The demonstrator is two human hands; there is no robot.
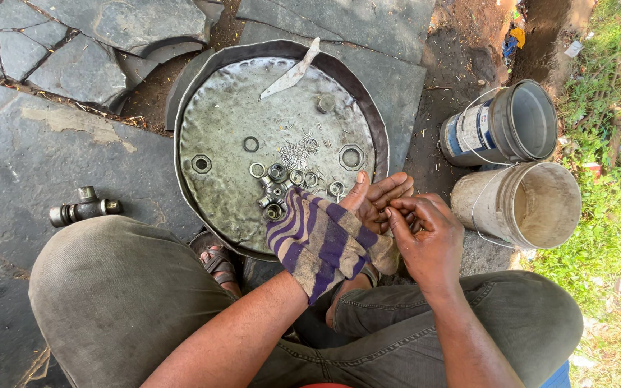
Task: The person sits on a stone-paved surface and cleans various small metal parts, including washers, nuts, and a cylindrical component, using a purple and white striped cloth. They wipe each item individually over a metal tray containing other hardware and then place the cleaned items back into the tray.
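My left hand (377, 199) lies palm up over the near rim of a round dented metal tray (217, 108). A purple and beige striped cloth (321, 244) is draped across its wrist and heel. My right hand (425, 241) rests beside it, fingertips pinched together at the left palm. Whether something small sits between them is hidden. In the tray by the cloth lies a metal cross-shaped joint (274, 194) ringed by small bearing cups (297, 177). Thin needle rollers (300, 147) are scattered near the middle.
The tray also holds two hexagonal nuts (351, 156), a ring (251, 144) and a flat metal blade (292, 72). A second cross joint (84, 207) lies on the stone paving at left. Two open cans (504, 122) (526, 205) lie at right by grass. My sandalled foot (217, 262) is under the tray's edge.
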